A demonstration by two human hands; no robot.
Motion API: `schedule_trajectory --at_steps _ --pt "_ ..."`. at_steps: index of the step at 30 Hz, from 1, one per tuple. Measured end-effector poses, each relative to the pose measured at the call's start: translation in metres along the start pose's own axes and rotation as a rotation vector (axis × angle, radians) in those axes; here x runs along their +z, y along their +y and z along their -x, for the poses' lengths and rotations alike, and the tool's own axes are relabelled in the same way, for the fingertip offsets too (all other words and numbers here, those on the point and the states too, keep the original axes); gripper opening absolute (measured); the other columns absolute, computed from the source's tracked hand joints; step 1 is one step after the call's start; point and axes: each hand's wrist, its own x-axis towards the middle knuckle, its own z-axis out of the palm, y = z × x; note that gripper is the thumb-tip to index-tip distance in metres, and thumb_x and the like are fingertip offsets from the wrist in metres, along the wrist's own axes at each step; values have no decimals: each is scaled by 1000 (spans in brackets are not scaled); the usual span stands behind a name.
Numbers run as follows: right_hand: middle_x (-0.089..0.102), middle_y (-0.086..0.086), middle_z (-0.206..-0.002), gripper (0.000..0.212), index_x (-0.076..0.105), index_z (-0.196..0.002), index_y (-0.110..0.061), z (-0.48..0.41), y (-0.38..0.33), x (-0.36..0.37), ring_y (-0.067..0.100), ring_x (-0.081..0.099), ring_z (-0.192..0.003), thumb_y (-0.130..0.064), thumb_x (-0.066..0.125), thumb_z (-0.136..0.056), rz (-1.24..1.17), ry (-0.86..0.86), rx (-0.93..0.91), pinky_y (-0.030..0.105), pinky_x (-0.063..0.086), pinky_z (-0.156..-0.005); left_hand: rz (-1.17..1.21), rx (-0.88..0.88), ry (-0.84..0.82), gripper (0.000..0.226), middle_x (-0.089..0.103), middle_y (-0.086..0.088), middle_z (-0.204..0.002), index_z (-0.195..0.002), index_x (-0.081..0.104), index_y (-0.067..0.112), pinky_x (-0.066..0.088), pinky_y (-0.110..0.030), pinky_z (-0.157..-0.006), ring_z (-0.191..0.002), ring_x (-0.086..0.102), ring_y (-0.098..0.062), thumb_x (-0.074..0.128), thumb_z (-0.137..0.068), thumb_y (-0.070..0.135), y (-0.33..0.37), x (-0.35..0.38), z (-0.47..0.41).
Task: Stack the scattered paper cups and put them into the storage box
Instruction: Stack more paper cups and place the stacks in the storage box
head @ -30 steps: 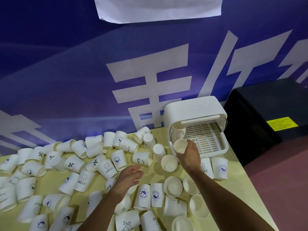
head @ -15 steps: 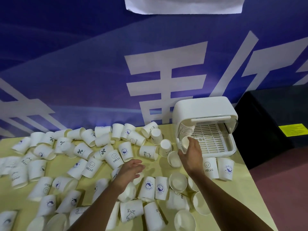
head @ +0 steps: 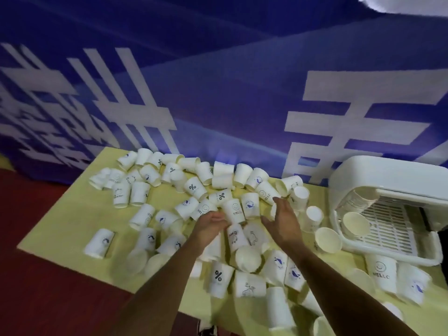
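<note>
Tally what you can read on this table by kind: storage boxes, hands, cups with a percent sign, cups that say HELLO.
Storage box: 1
Left hand and right hand: 2
Percent-sign cups: 5
HELLO cups: 4
Total: 12

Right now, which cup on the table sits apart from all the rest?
The blue-printed cup by the table's near-left corner: bare tabletop surrounds it, while the other cups crowd together.
</note>
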Motion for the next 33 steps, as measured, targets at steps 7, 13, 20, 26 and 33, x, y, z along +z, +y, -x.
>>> schedule_trajectory --at_steps 7,13,20,26,33 --pt "55 14 -135 70 48 -142 -6 5 -56 58 32 54 -123 -31 77 -83 93 -192 -73 38 44 -101 -75 -26 61 37 65 -6 -112 -112 63 12 51 -28 -87 -98 64 -18 80 -80 20 -44 -61 -3" --pt "54 14 -136 69 46 -142 -5 3 -72 87 31 51 -127 -34 74 -85 177 -262 -62 37 41 -103 -164 -38 20 41 62 0 -116 -117 61 18 46 -24 -81 -103 61 -13 78 -80 28 -58 -68 -14" --pt "51 12 -136 68 38 -145 -7 -14 -64 102 29 52 -124 -42 64 -93 319 -278 -22 35 42 -101 -438 -8 -25 76 53 -9 -128 -140 40 17 49 -36 -97 -111 58 -22 79 -77 33 -67 -39 -32" --pt "44 12 -140 72 29 -149 -6 -26 -69 115 29 46 -126 -42 59 -95 389 -228 -88 34 39 -105 -435 -38 -8 85 41 -13 -136 -147 29 16 47 -38 -102 -119 55 -28 78 -79 31 -74 -21 -45" --pt "46 14 -134 66 32 -146 -8 -38 -65 127 30 47 -120 -29 64 -92 372 -208 0 37 43 -101 -395 -81 -22 80 53 -12 -131 -143 34 14 47 -35 -99 -116 56 -26 79 -79 29 -79 -22 -60"
